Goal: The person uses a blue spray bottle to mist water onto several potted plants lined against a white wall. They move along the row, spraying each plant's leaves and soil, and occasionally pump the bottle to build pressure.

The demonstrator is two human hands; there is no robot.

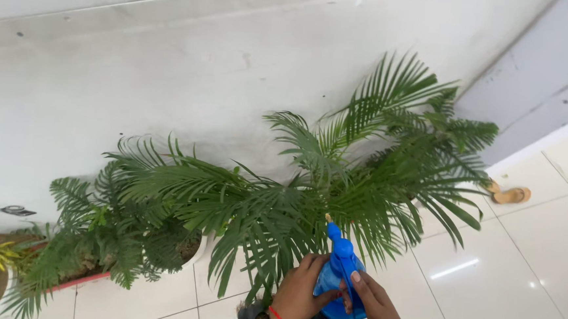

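Three planters stand in a row along the white wall [172, 61]. The round white pot [194, 251] holds dark soil and a bushy green plant, the long red trough [79, 281] next to it carries more feathery greenery, and the white pot at the far left edge [1, 293] shows brown soil and a few yellowish leaves. Spreading over them all is the big green palm with long drooping fronds [335, 182]. Low in the middle sits the blue plastic spray bottle [337, 274], upright, its long axis near vertical and tilted slightly, nozzle up by the fronds. The left hand [299, 292], red thread at the wrist, wraps its fingers round the bottle's body from the left. The right hand [374, 303] clasps it from the right, a finger curled over the trigger. Beyond, a tan sandal [510, 194] lies on the glossy white floor tiles [520, 272].
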